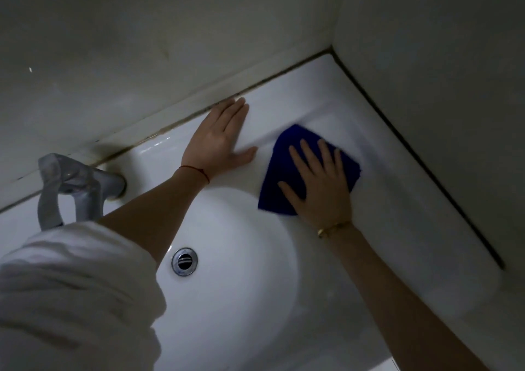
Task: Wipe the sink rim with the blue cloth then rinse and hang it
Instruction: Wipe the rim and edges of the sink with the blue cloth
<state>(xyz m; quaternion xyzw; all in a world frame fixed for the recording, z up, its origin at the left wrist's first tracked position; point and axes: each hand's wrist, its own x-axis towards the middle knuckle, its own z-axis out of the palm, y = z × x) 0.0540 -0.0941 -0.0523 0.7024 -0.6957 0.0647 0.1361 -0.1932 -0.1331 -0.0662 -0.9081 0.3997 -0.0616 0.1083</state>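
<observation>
The white sink [383, 200] fills the lower view, with its round basin below my arms. A blue cloth [284, 157] lies flat on the rim at the back right of the basin. My right hand [321, 183] presses down on the cloth with fingers spread, covering its lower right part. My left hand [221, 140] rests flat on the bare rim just left of the cloth, fingers together and pointing to the back wall, holding nothing.
A chrome faucet [71, 186] stands at the back left of the rim. The drain [184, 261] sits in the basin bottom. Walls close in the sink at the back and the right, with dark grimy joints [397, 132] along both edges.
</observation>
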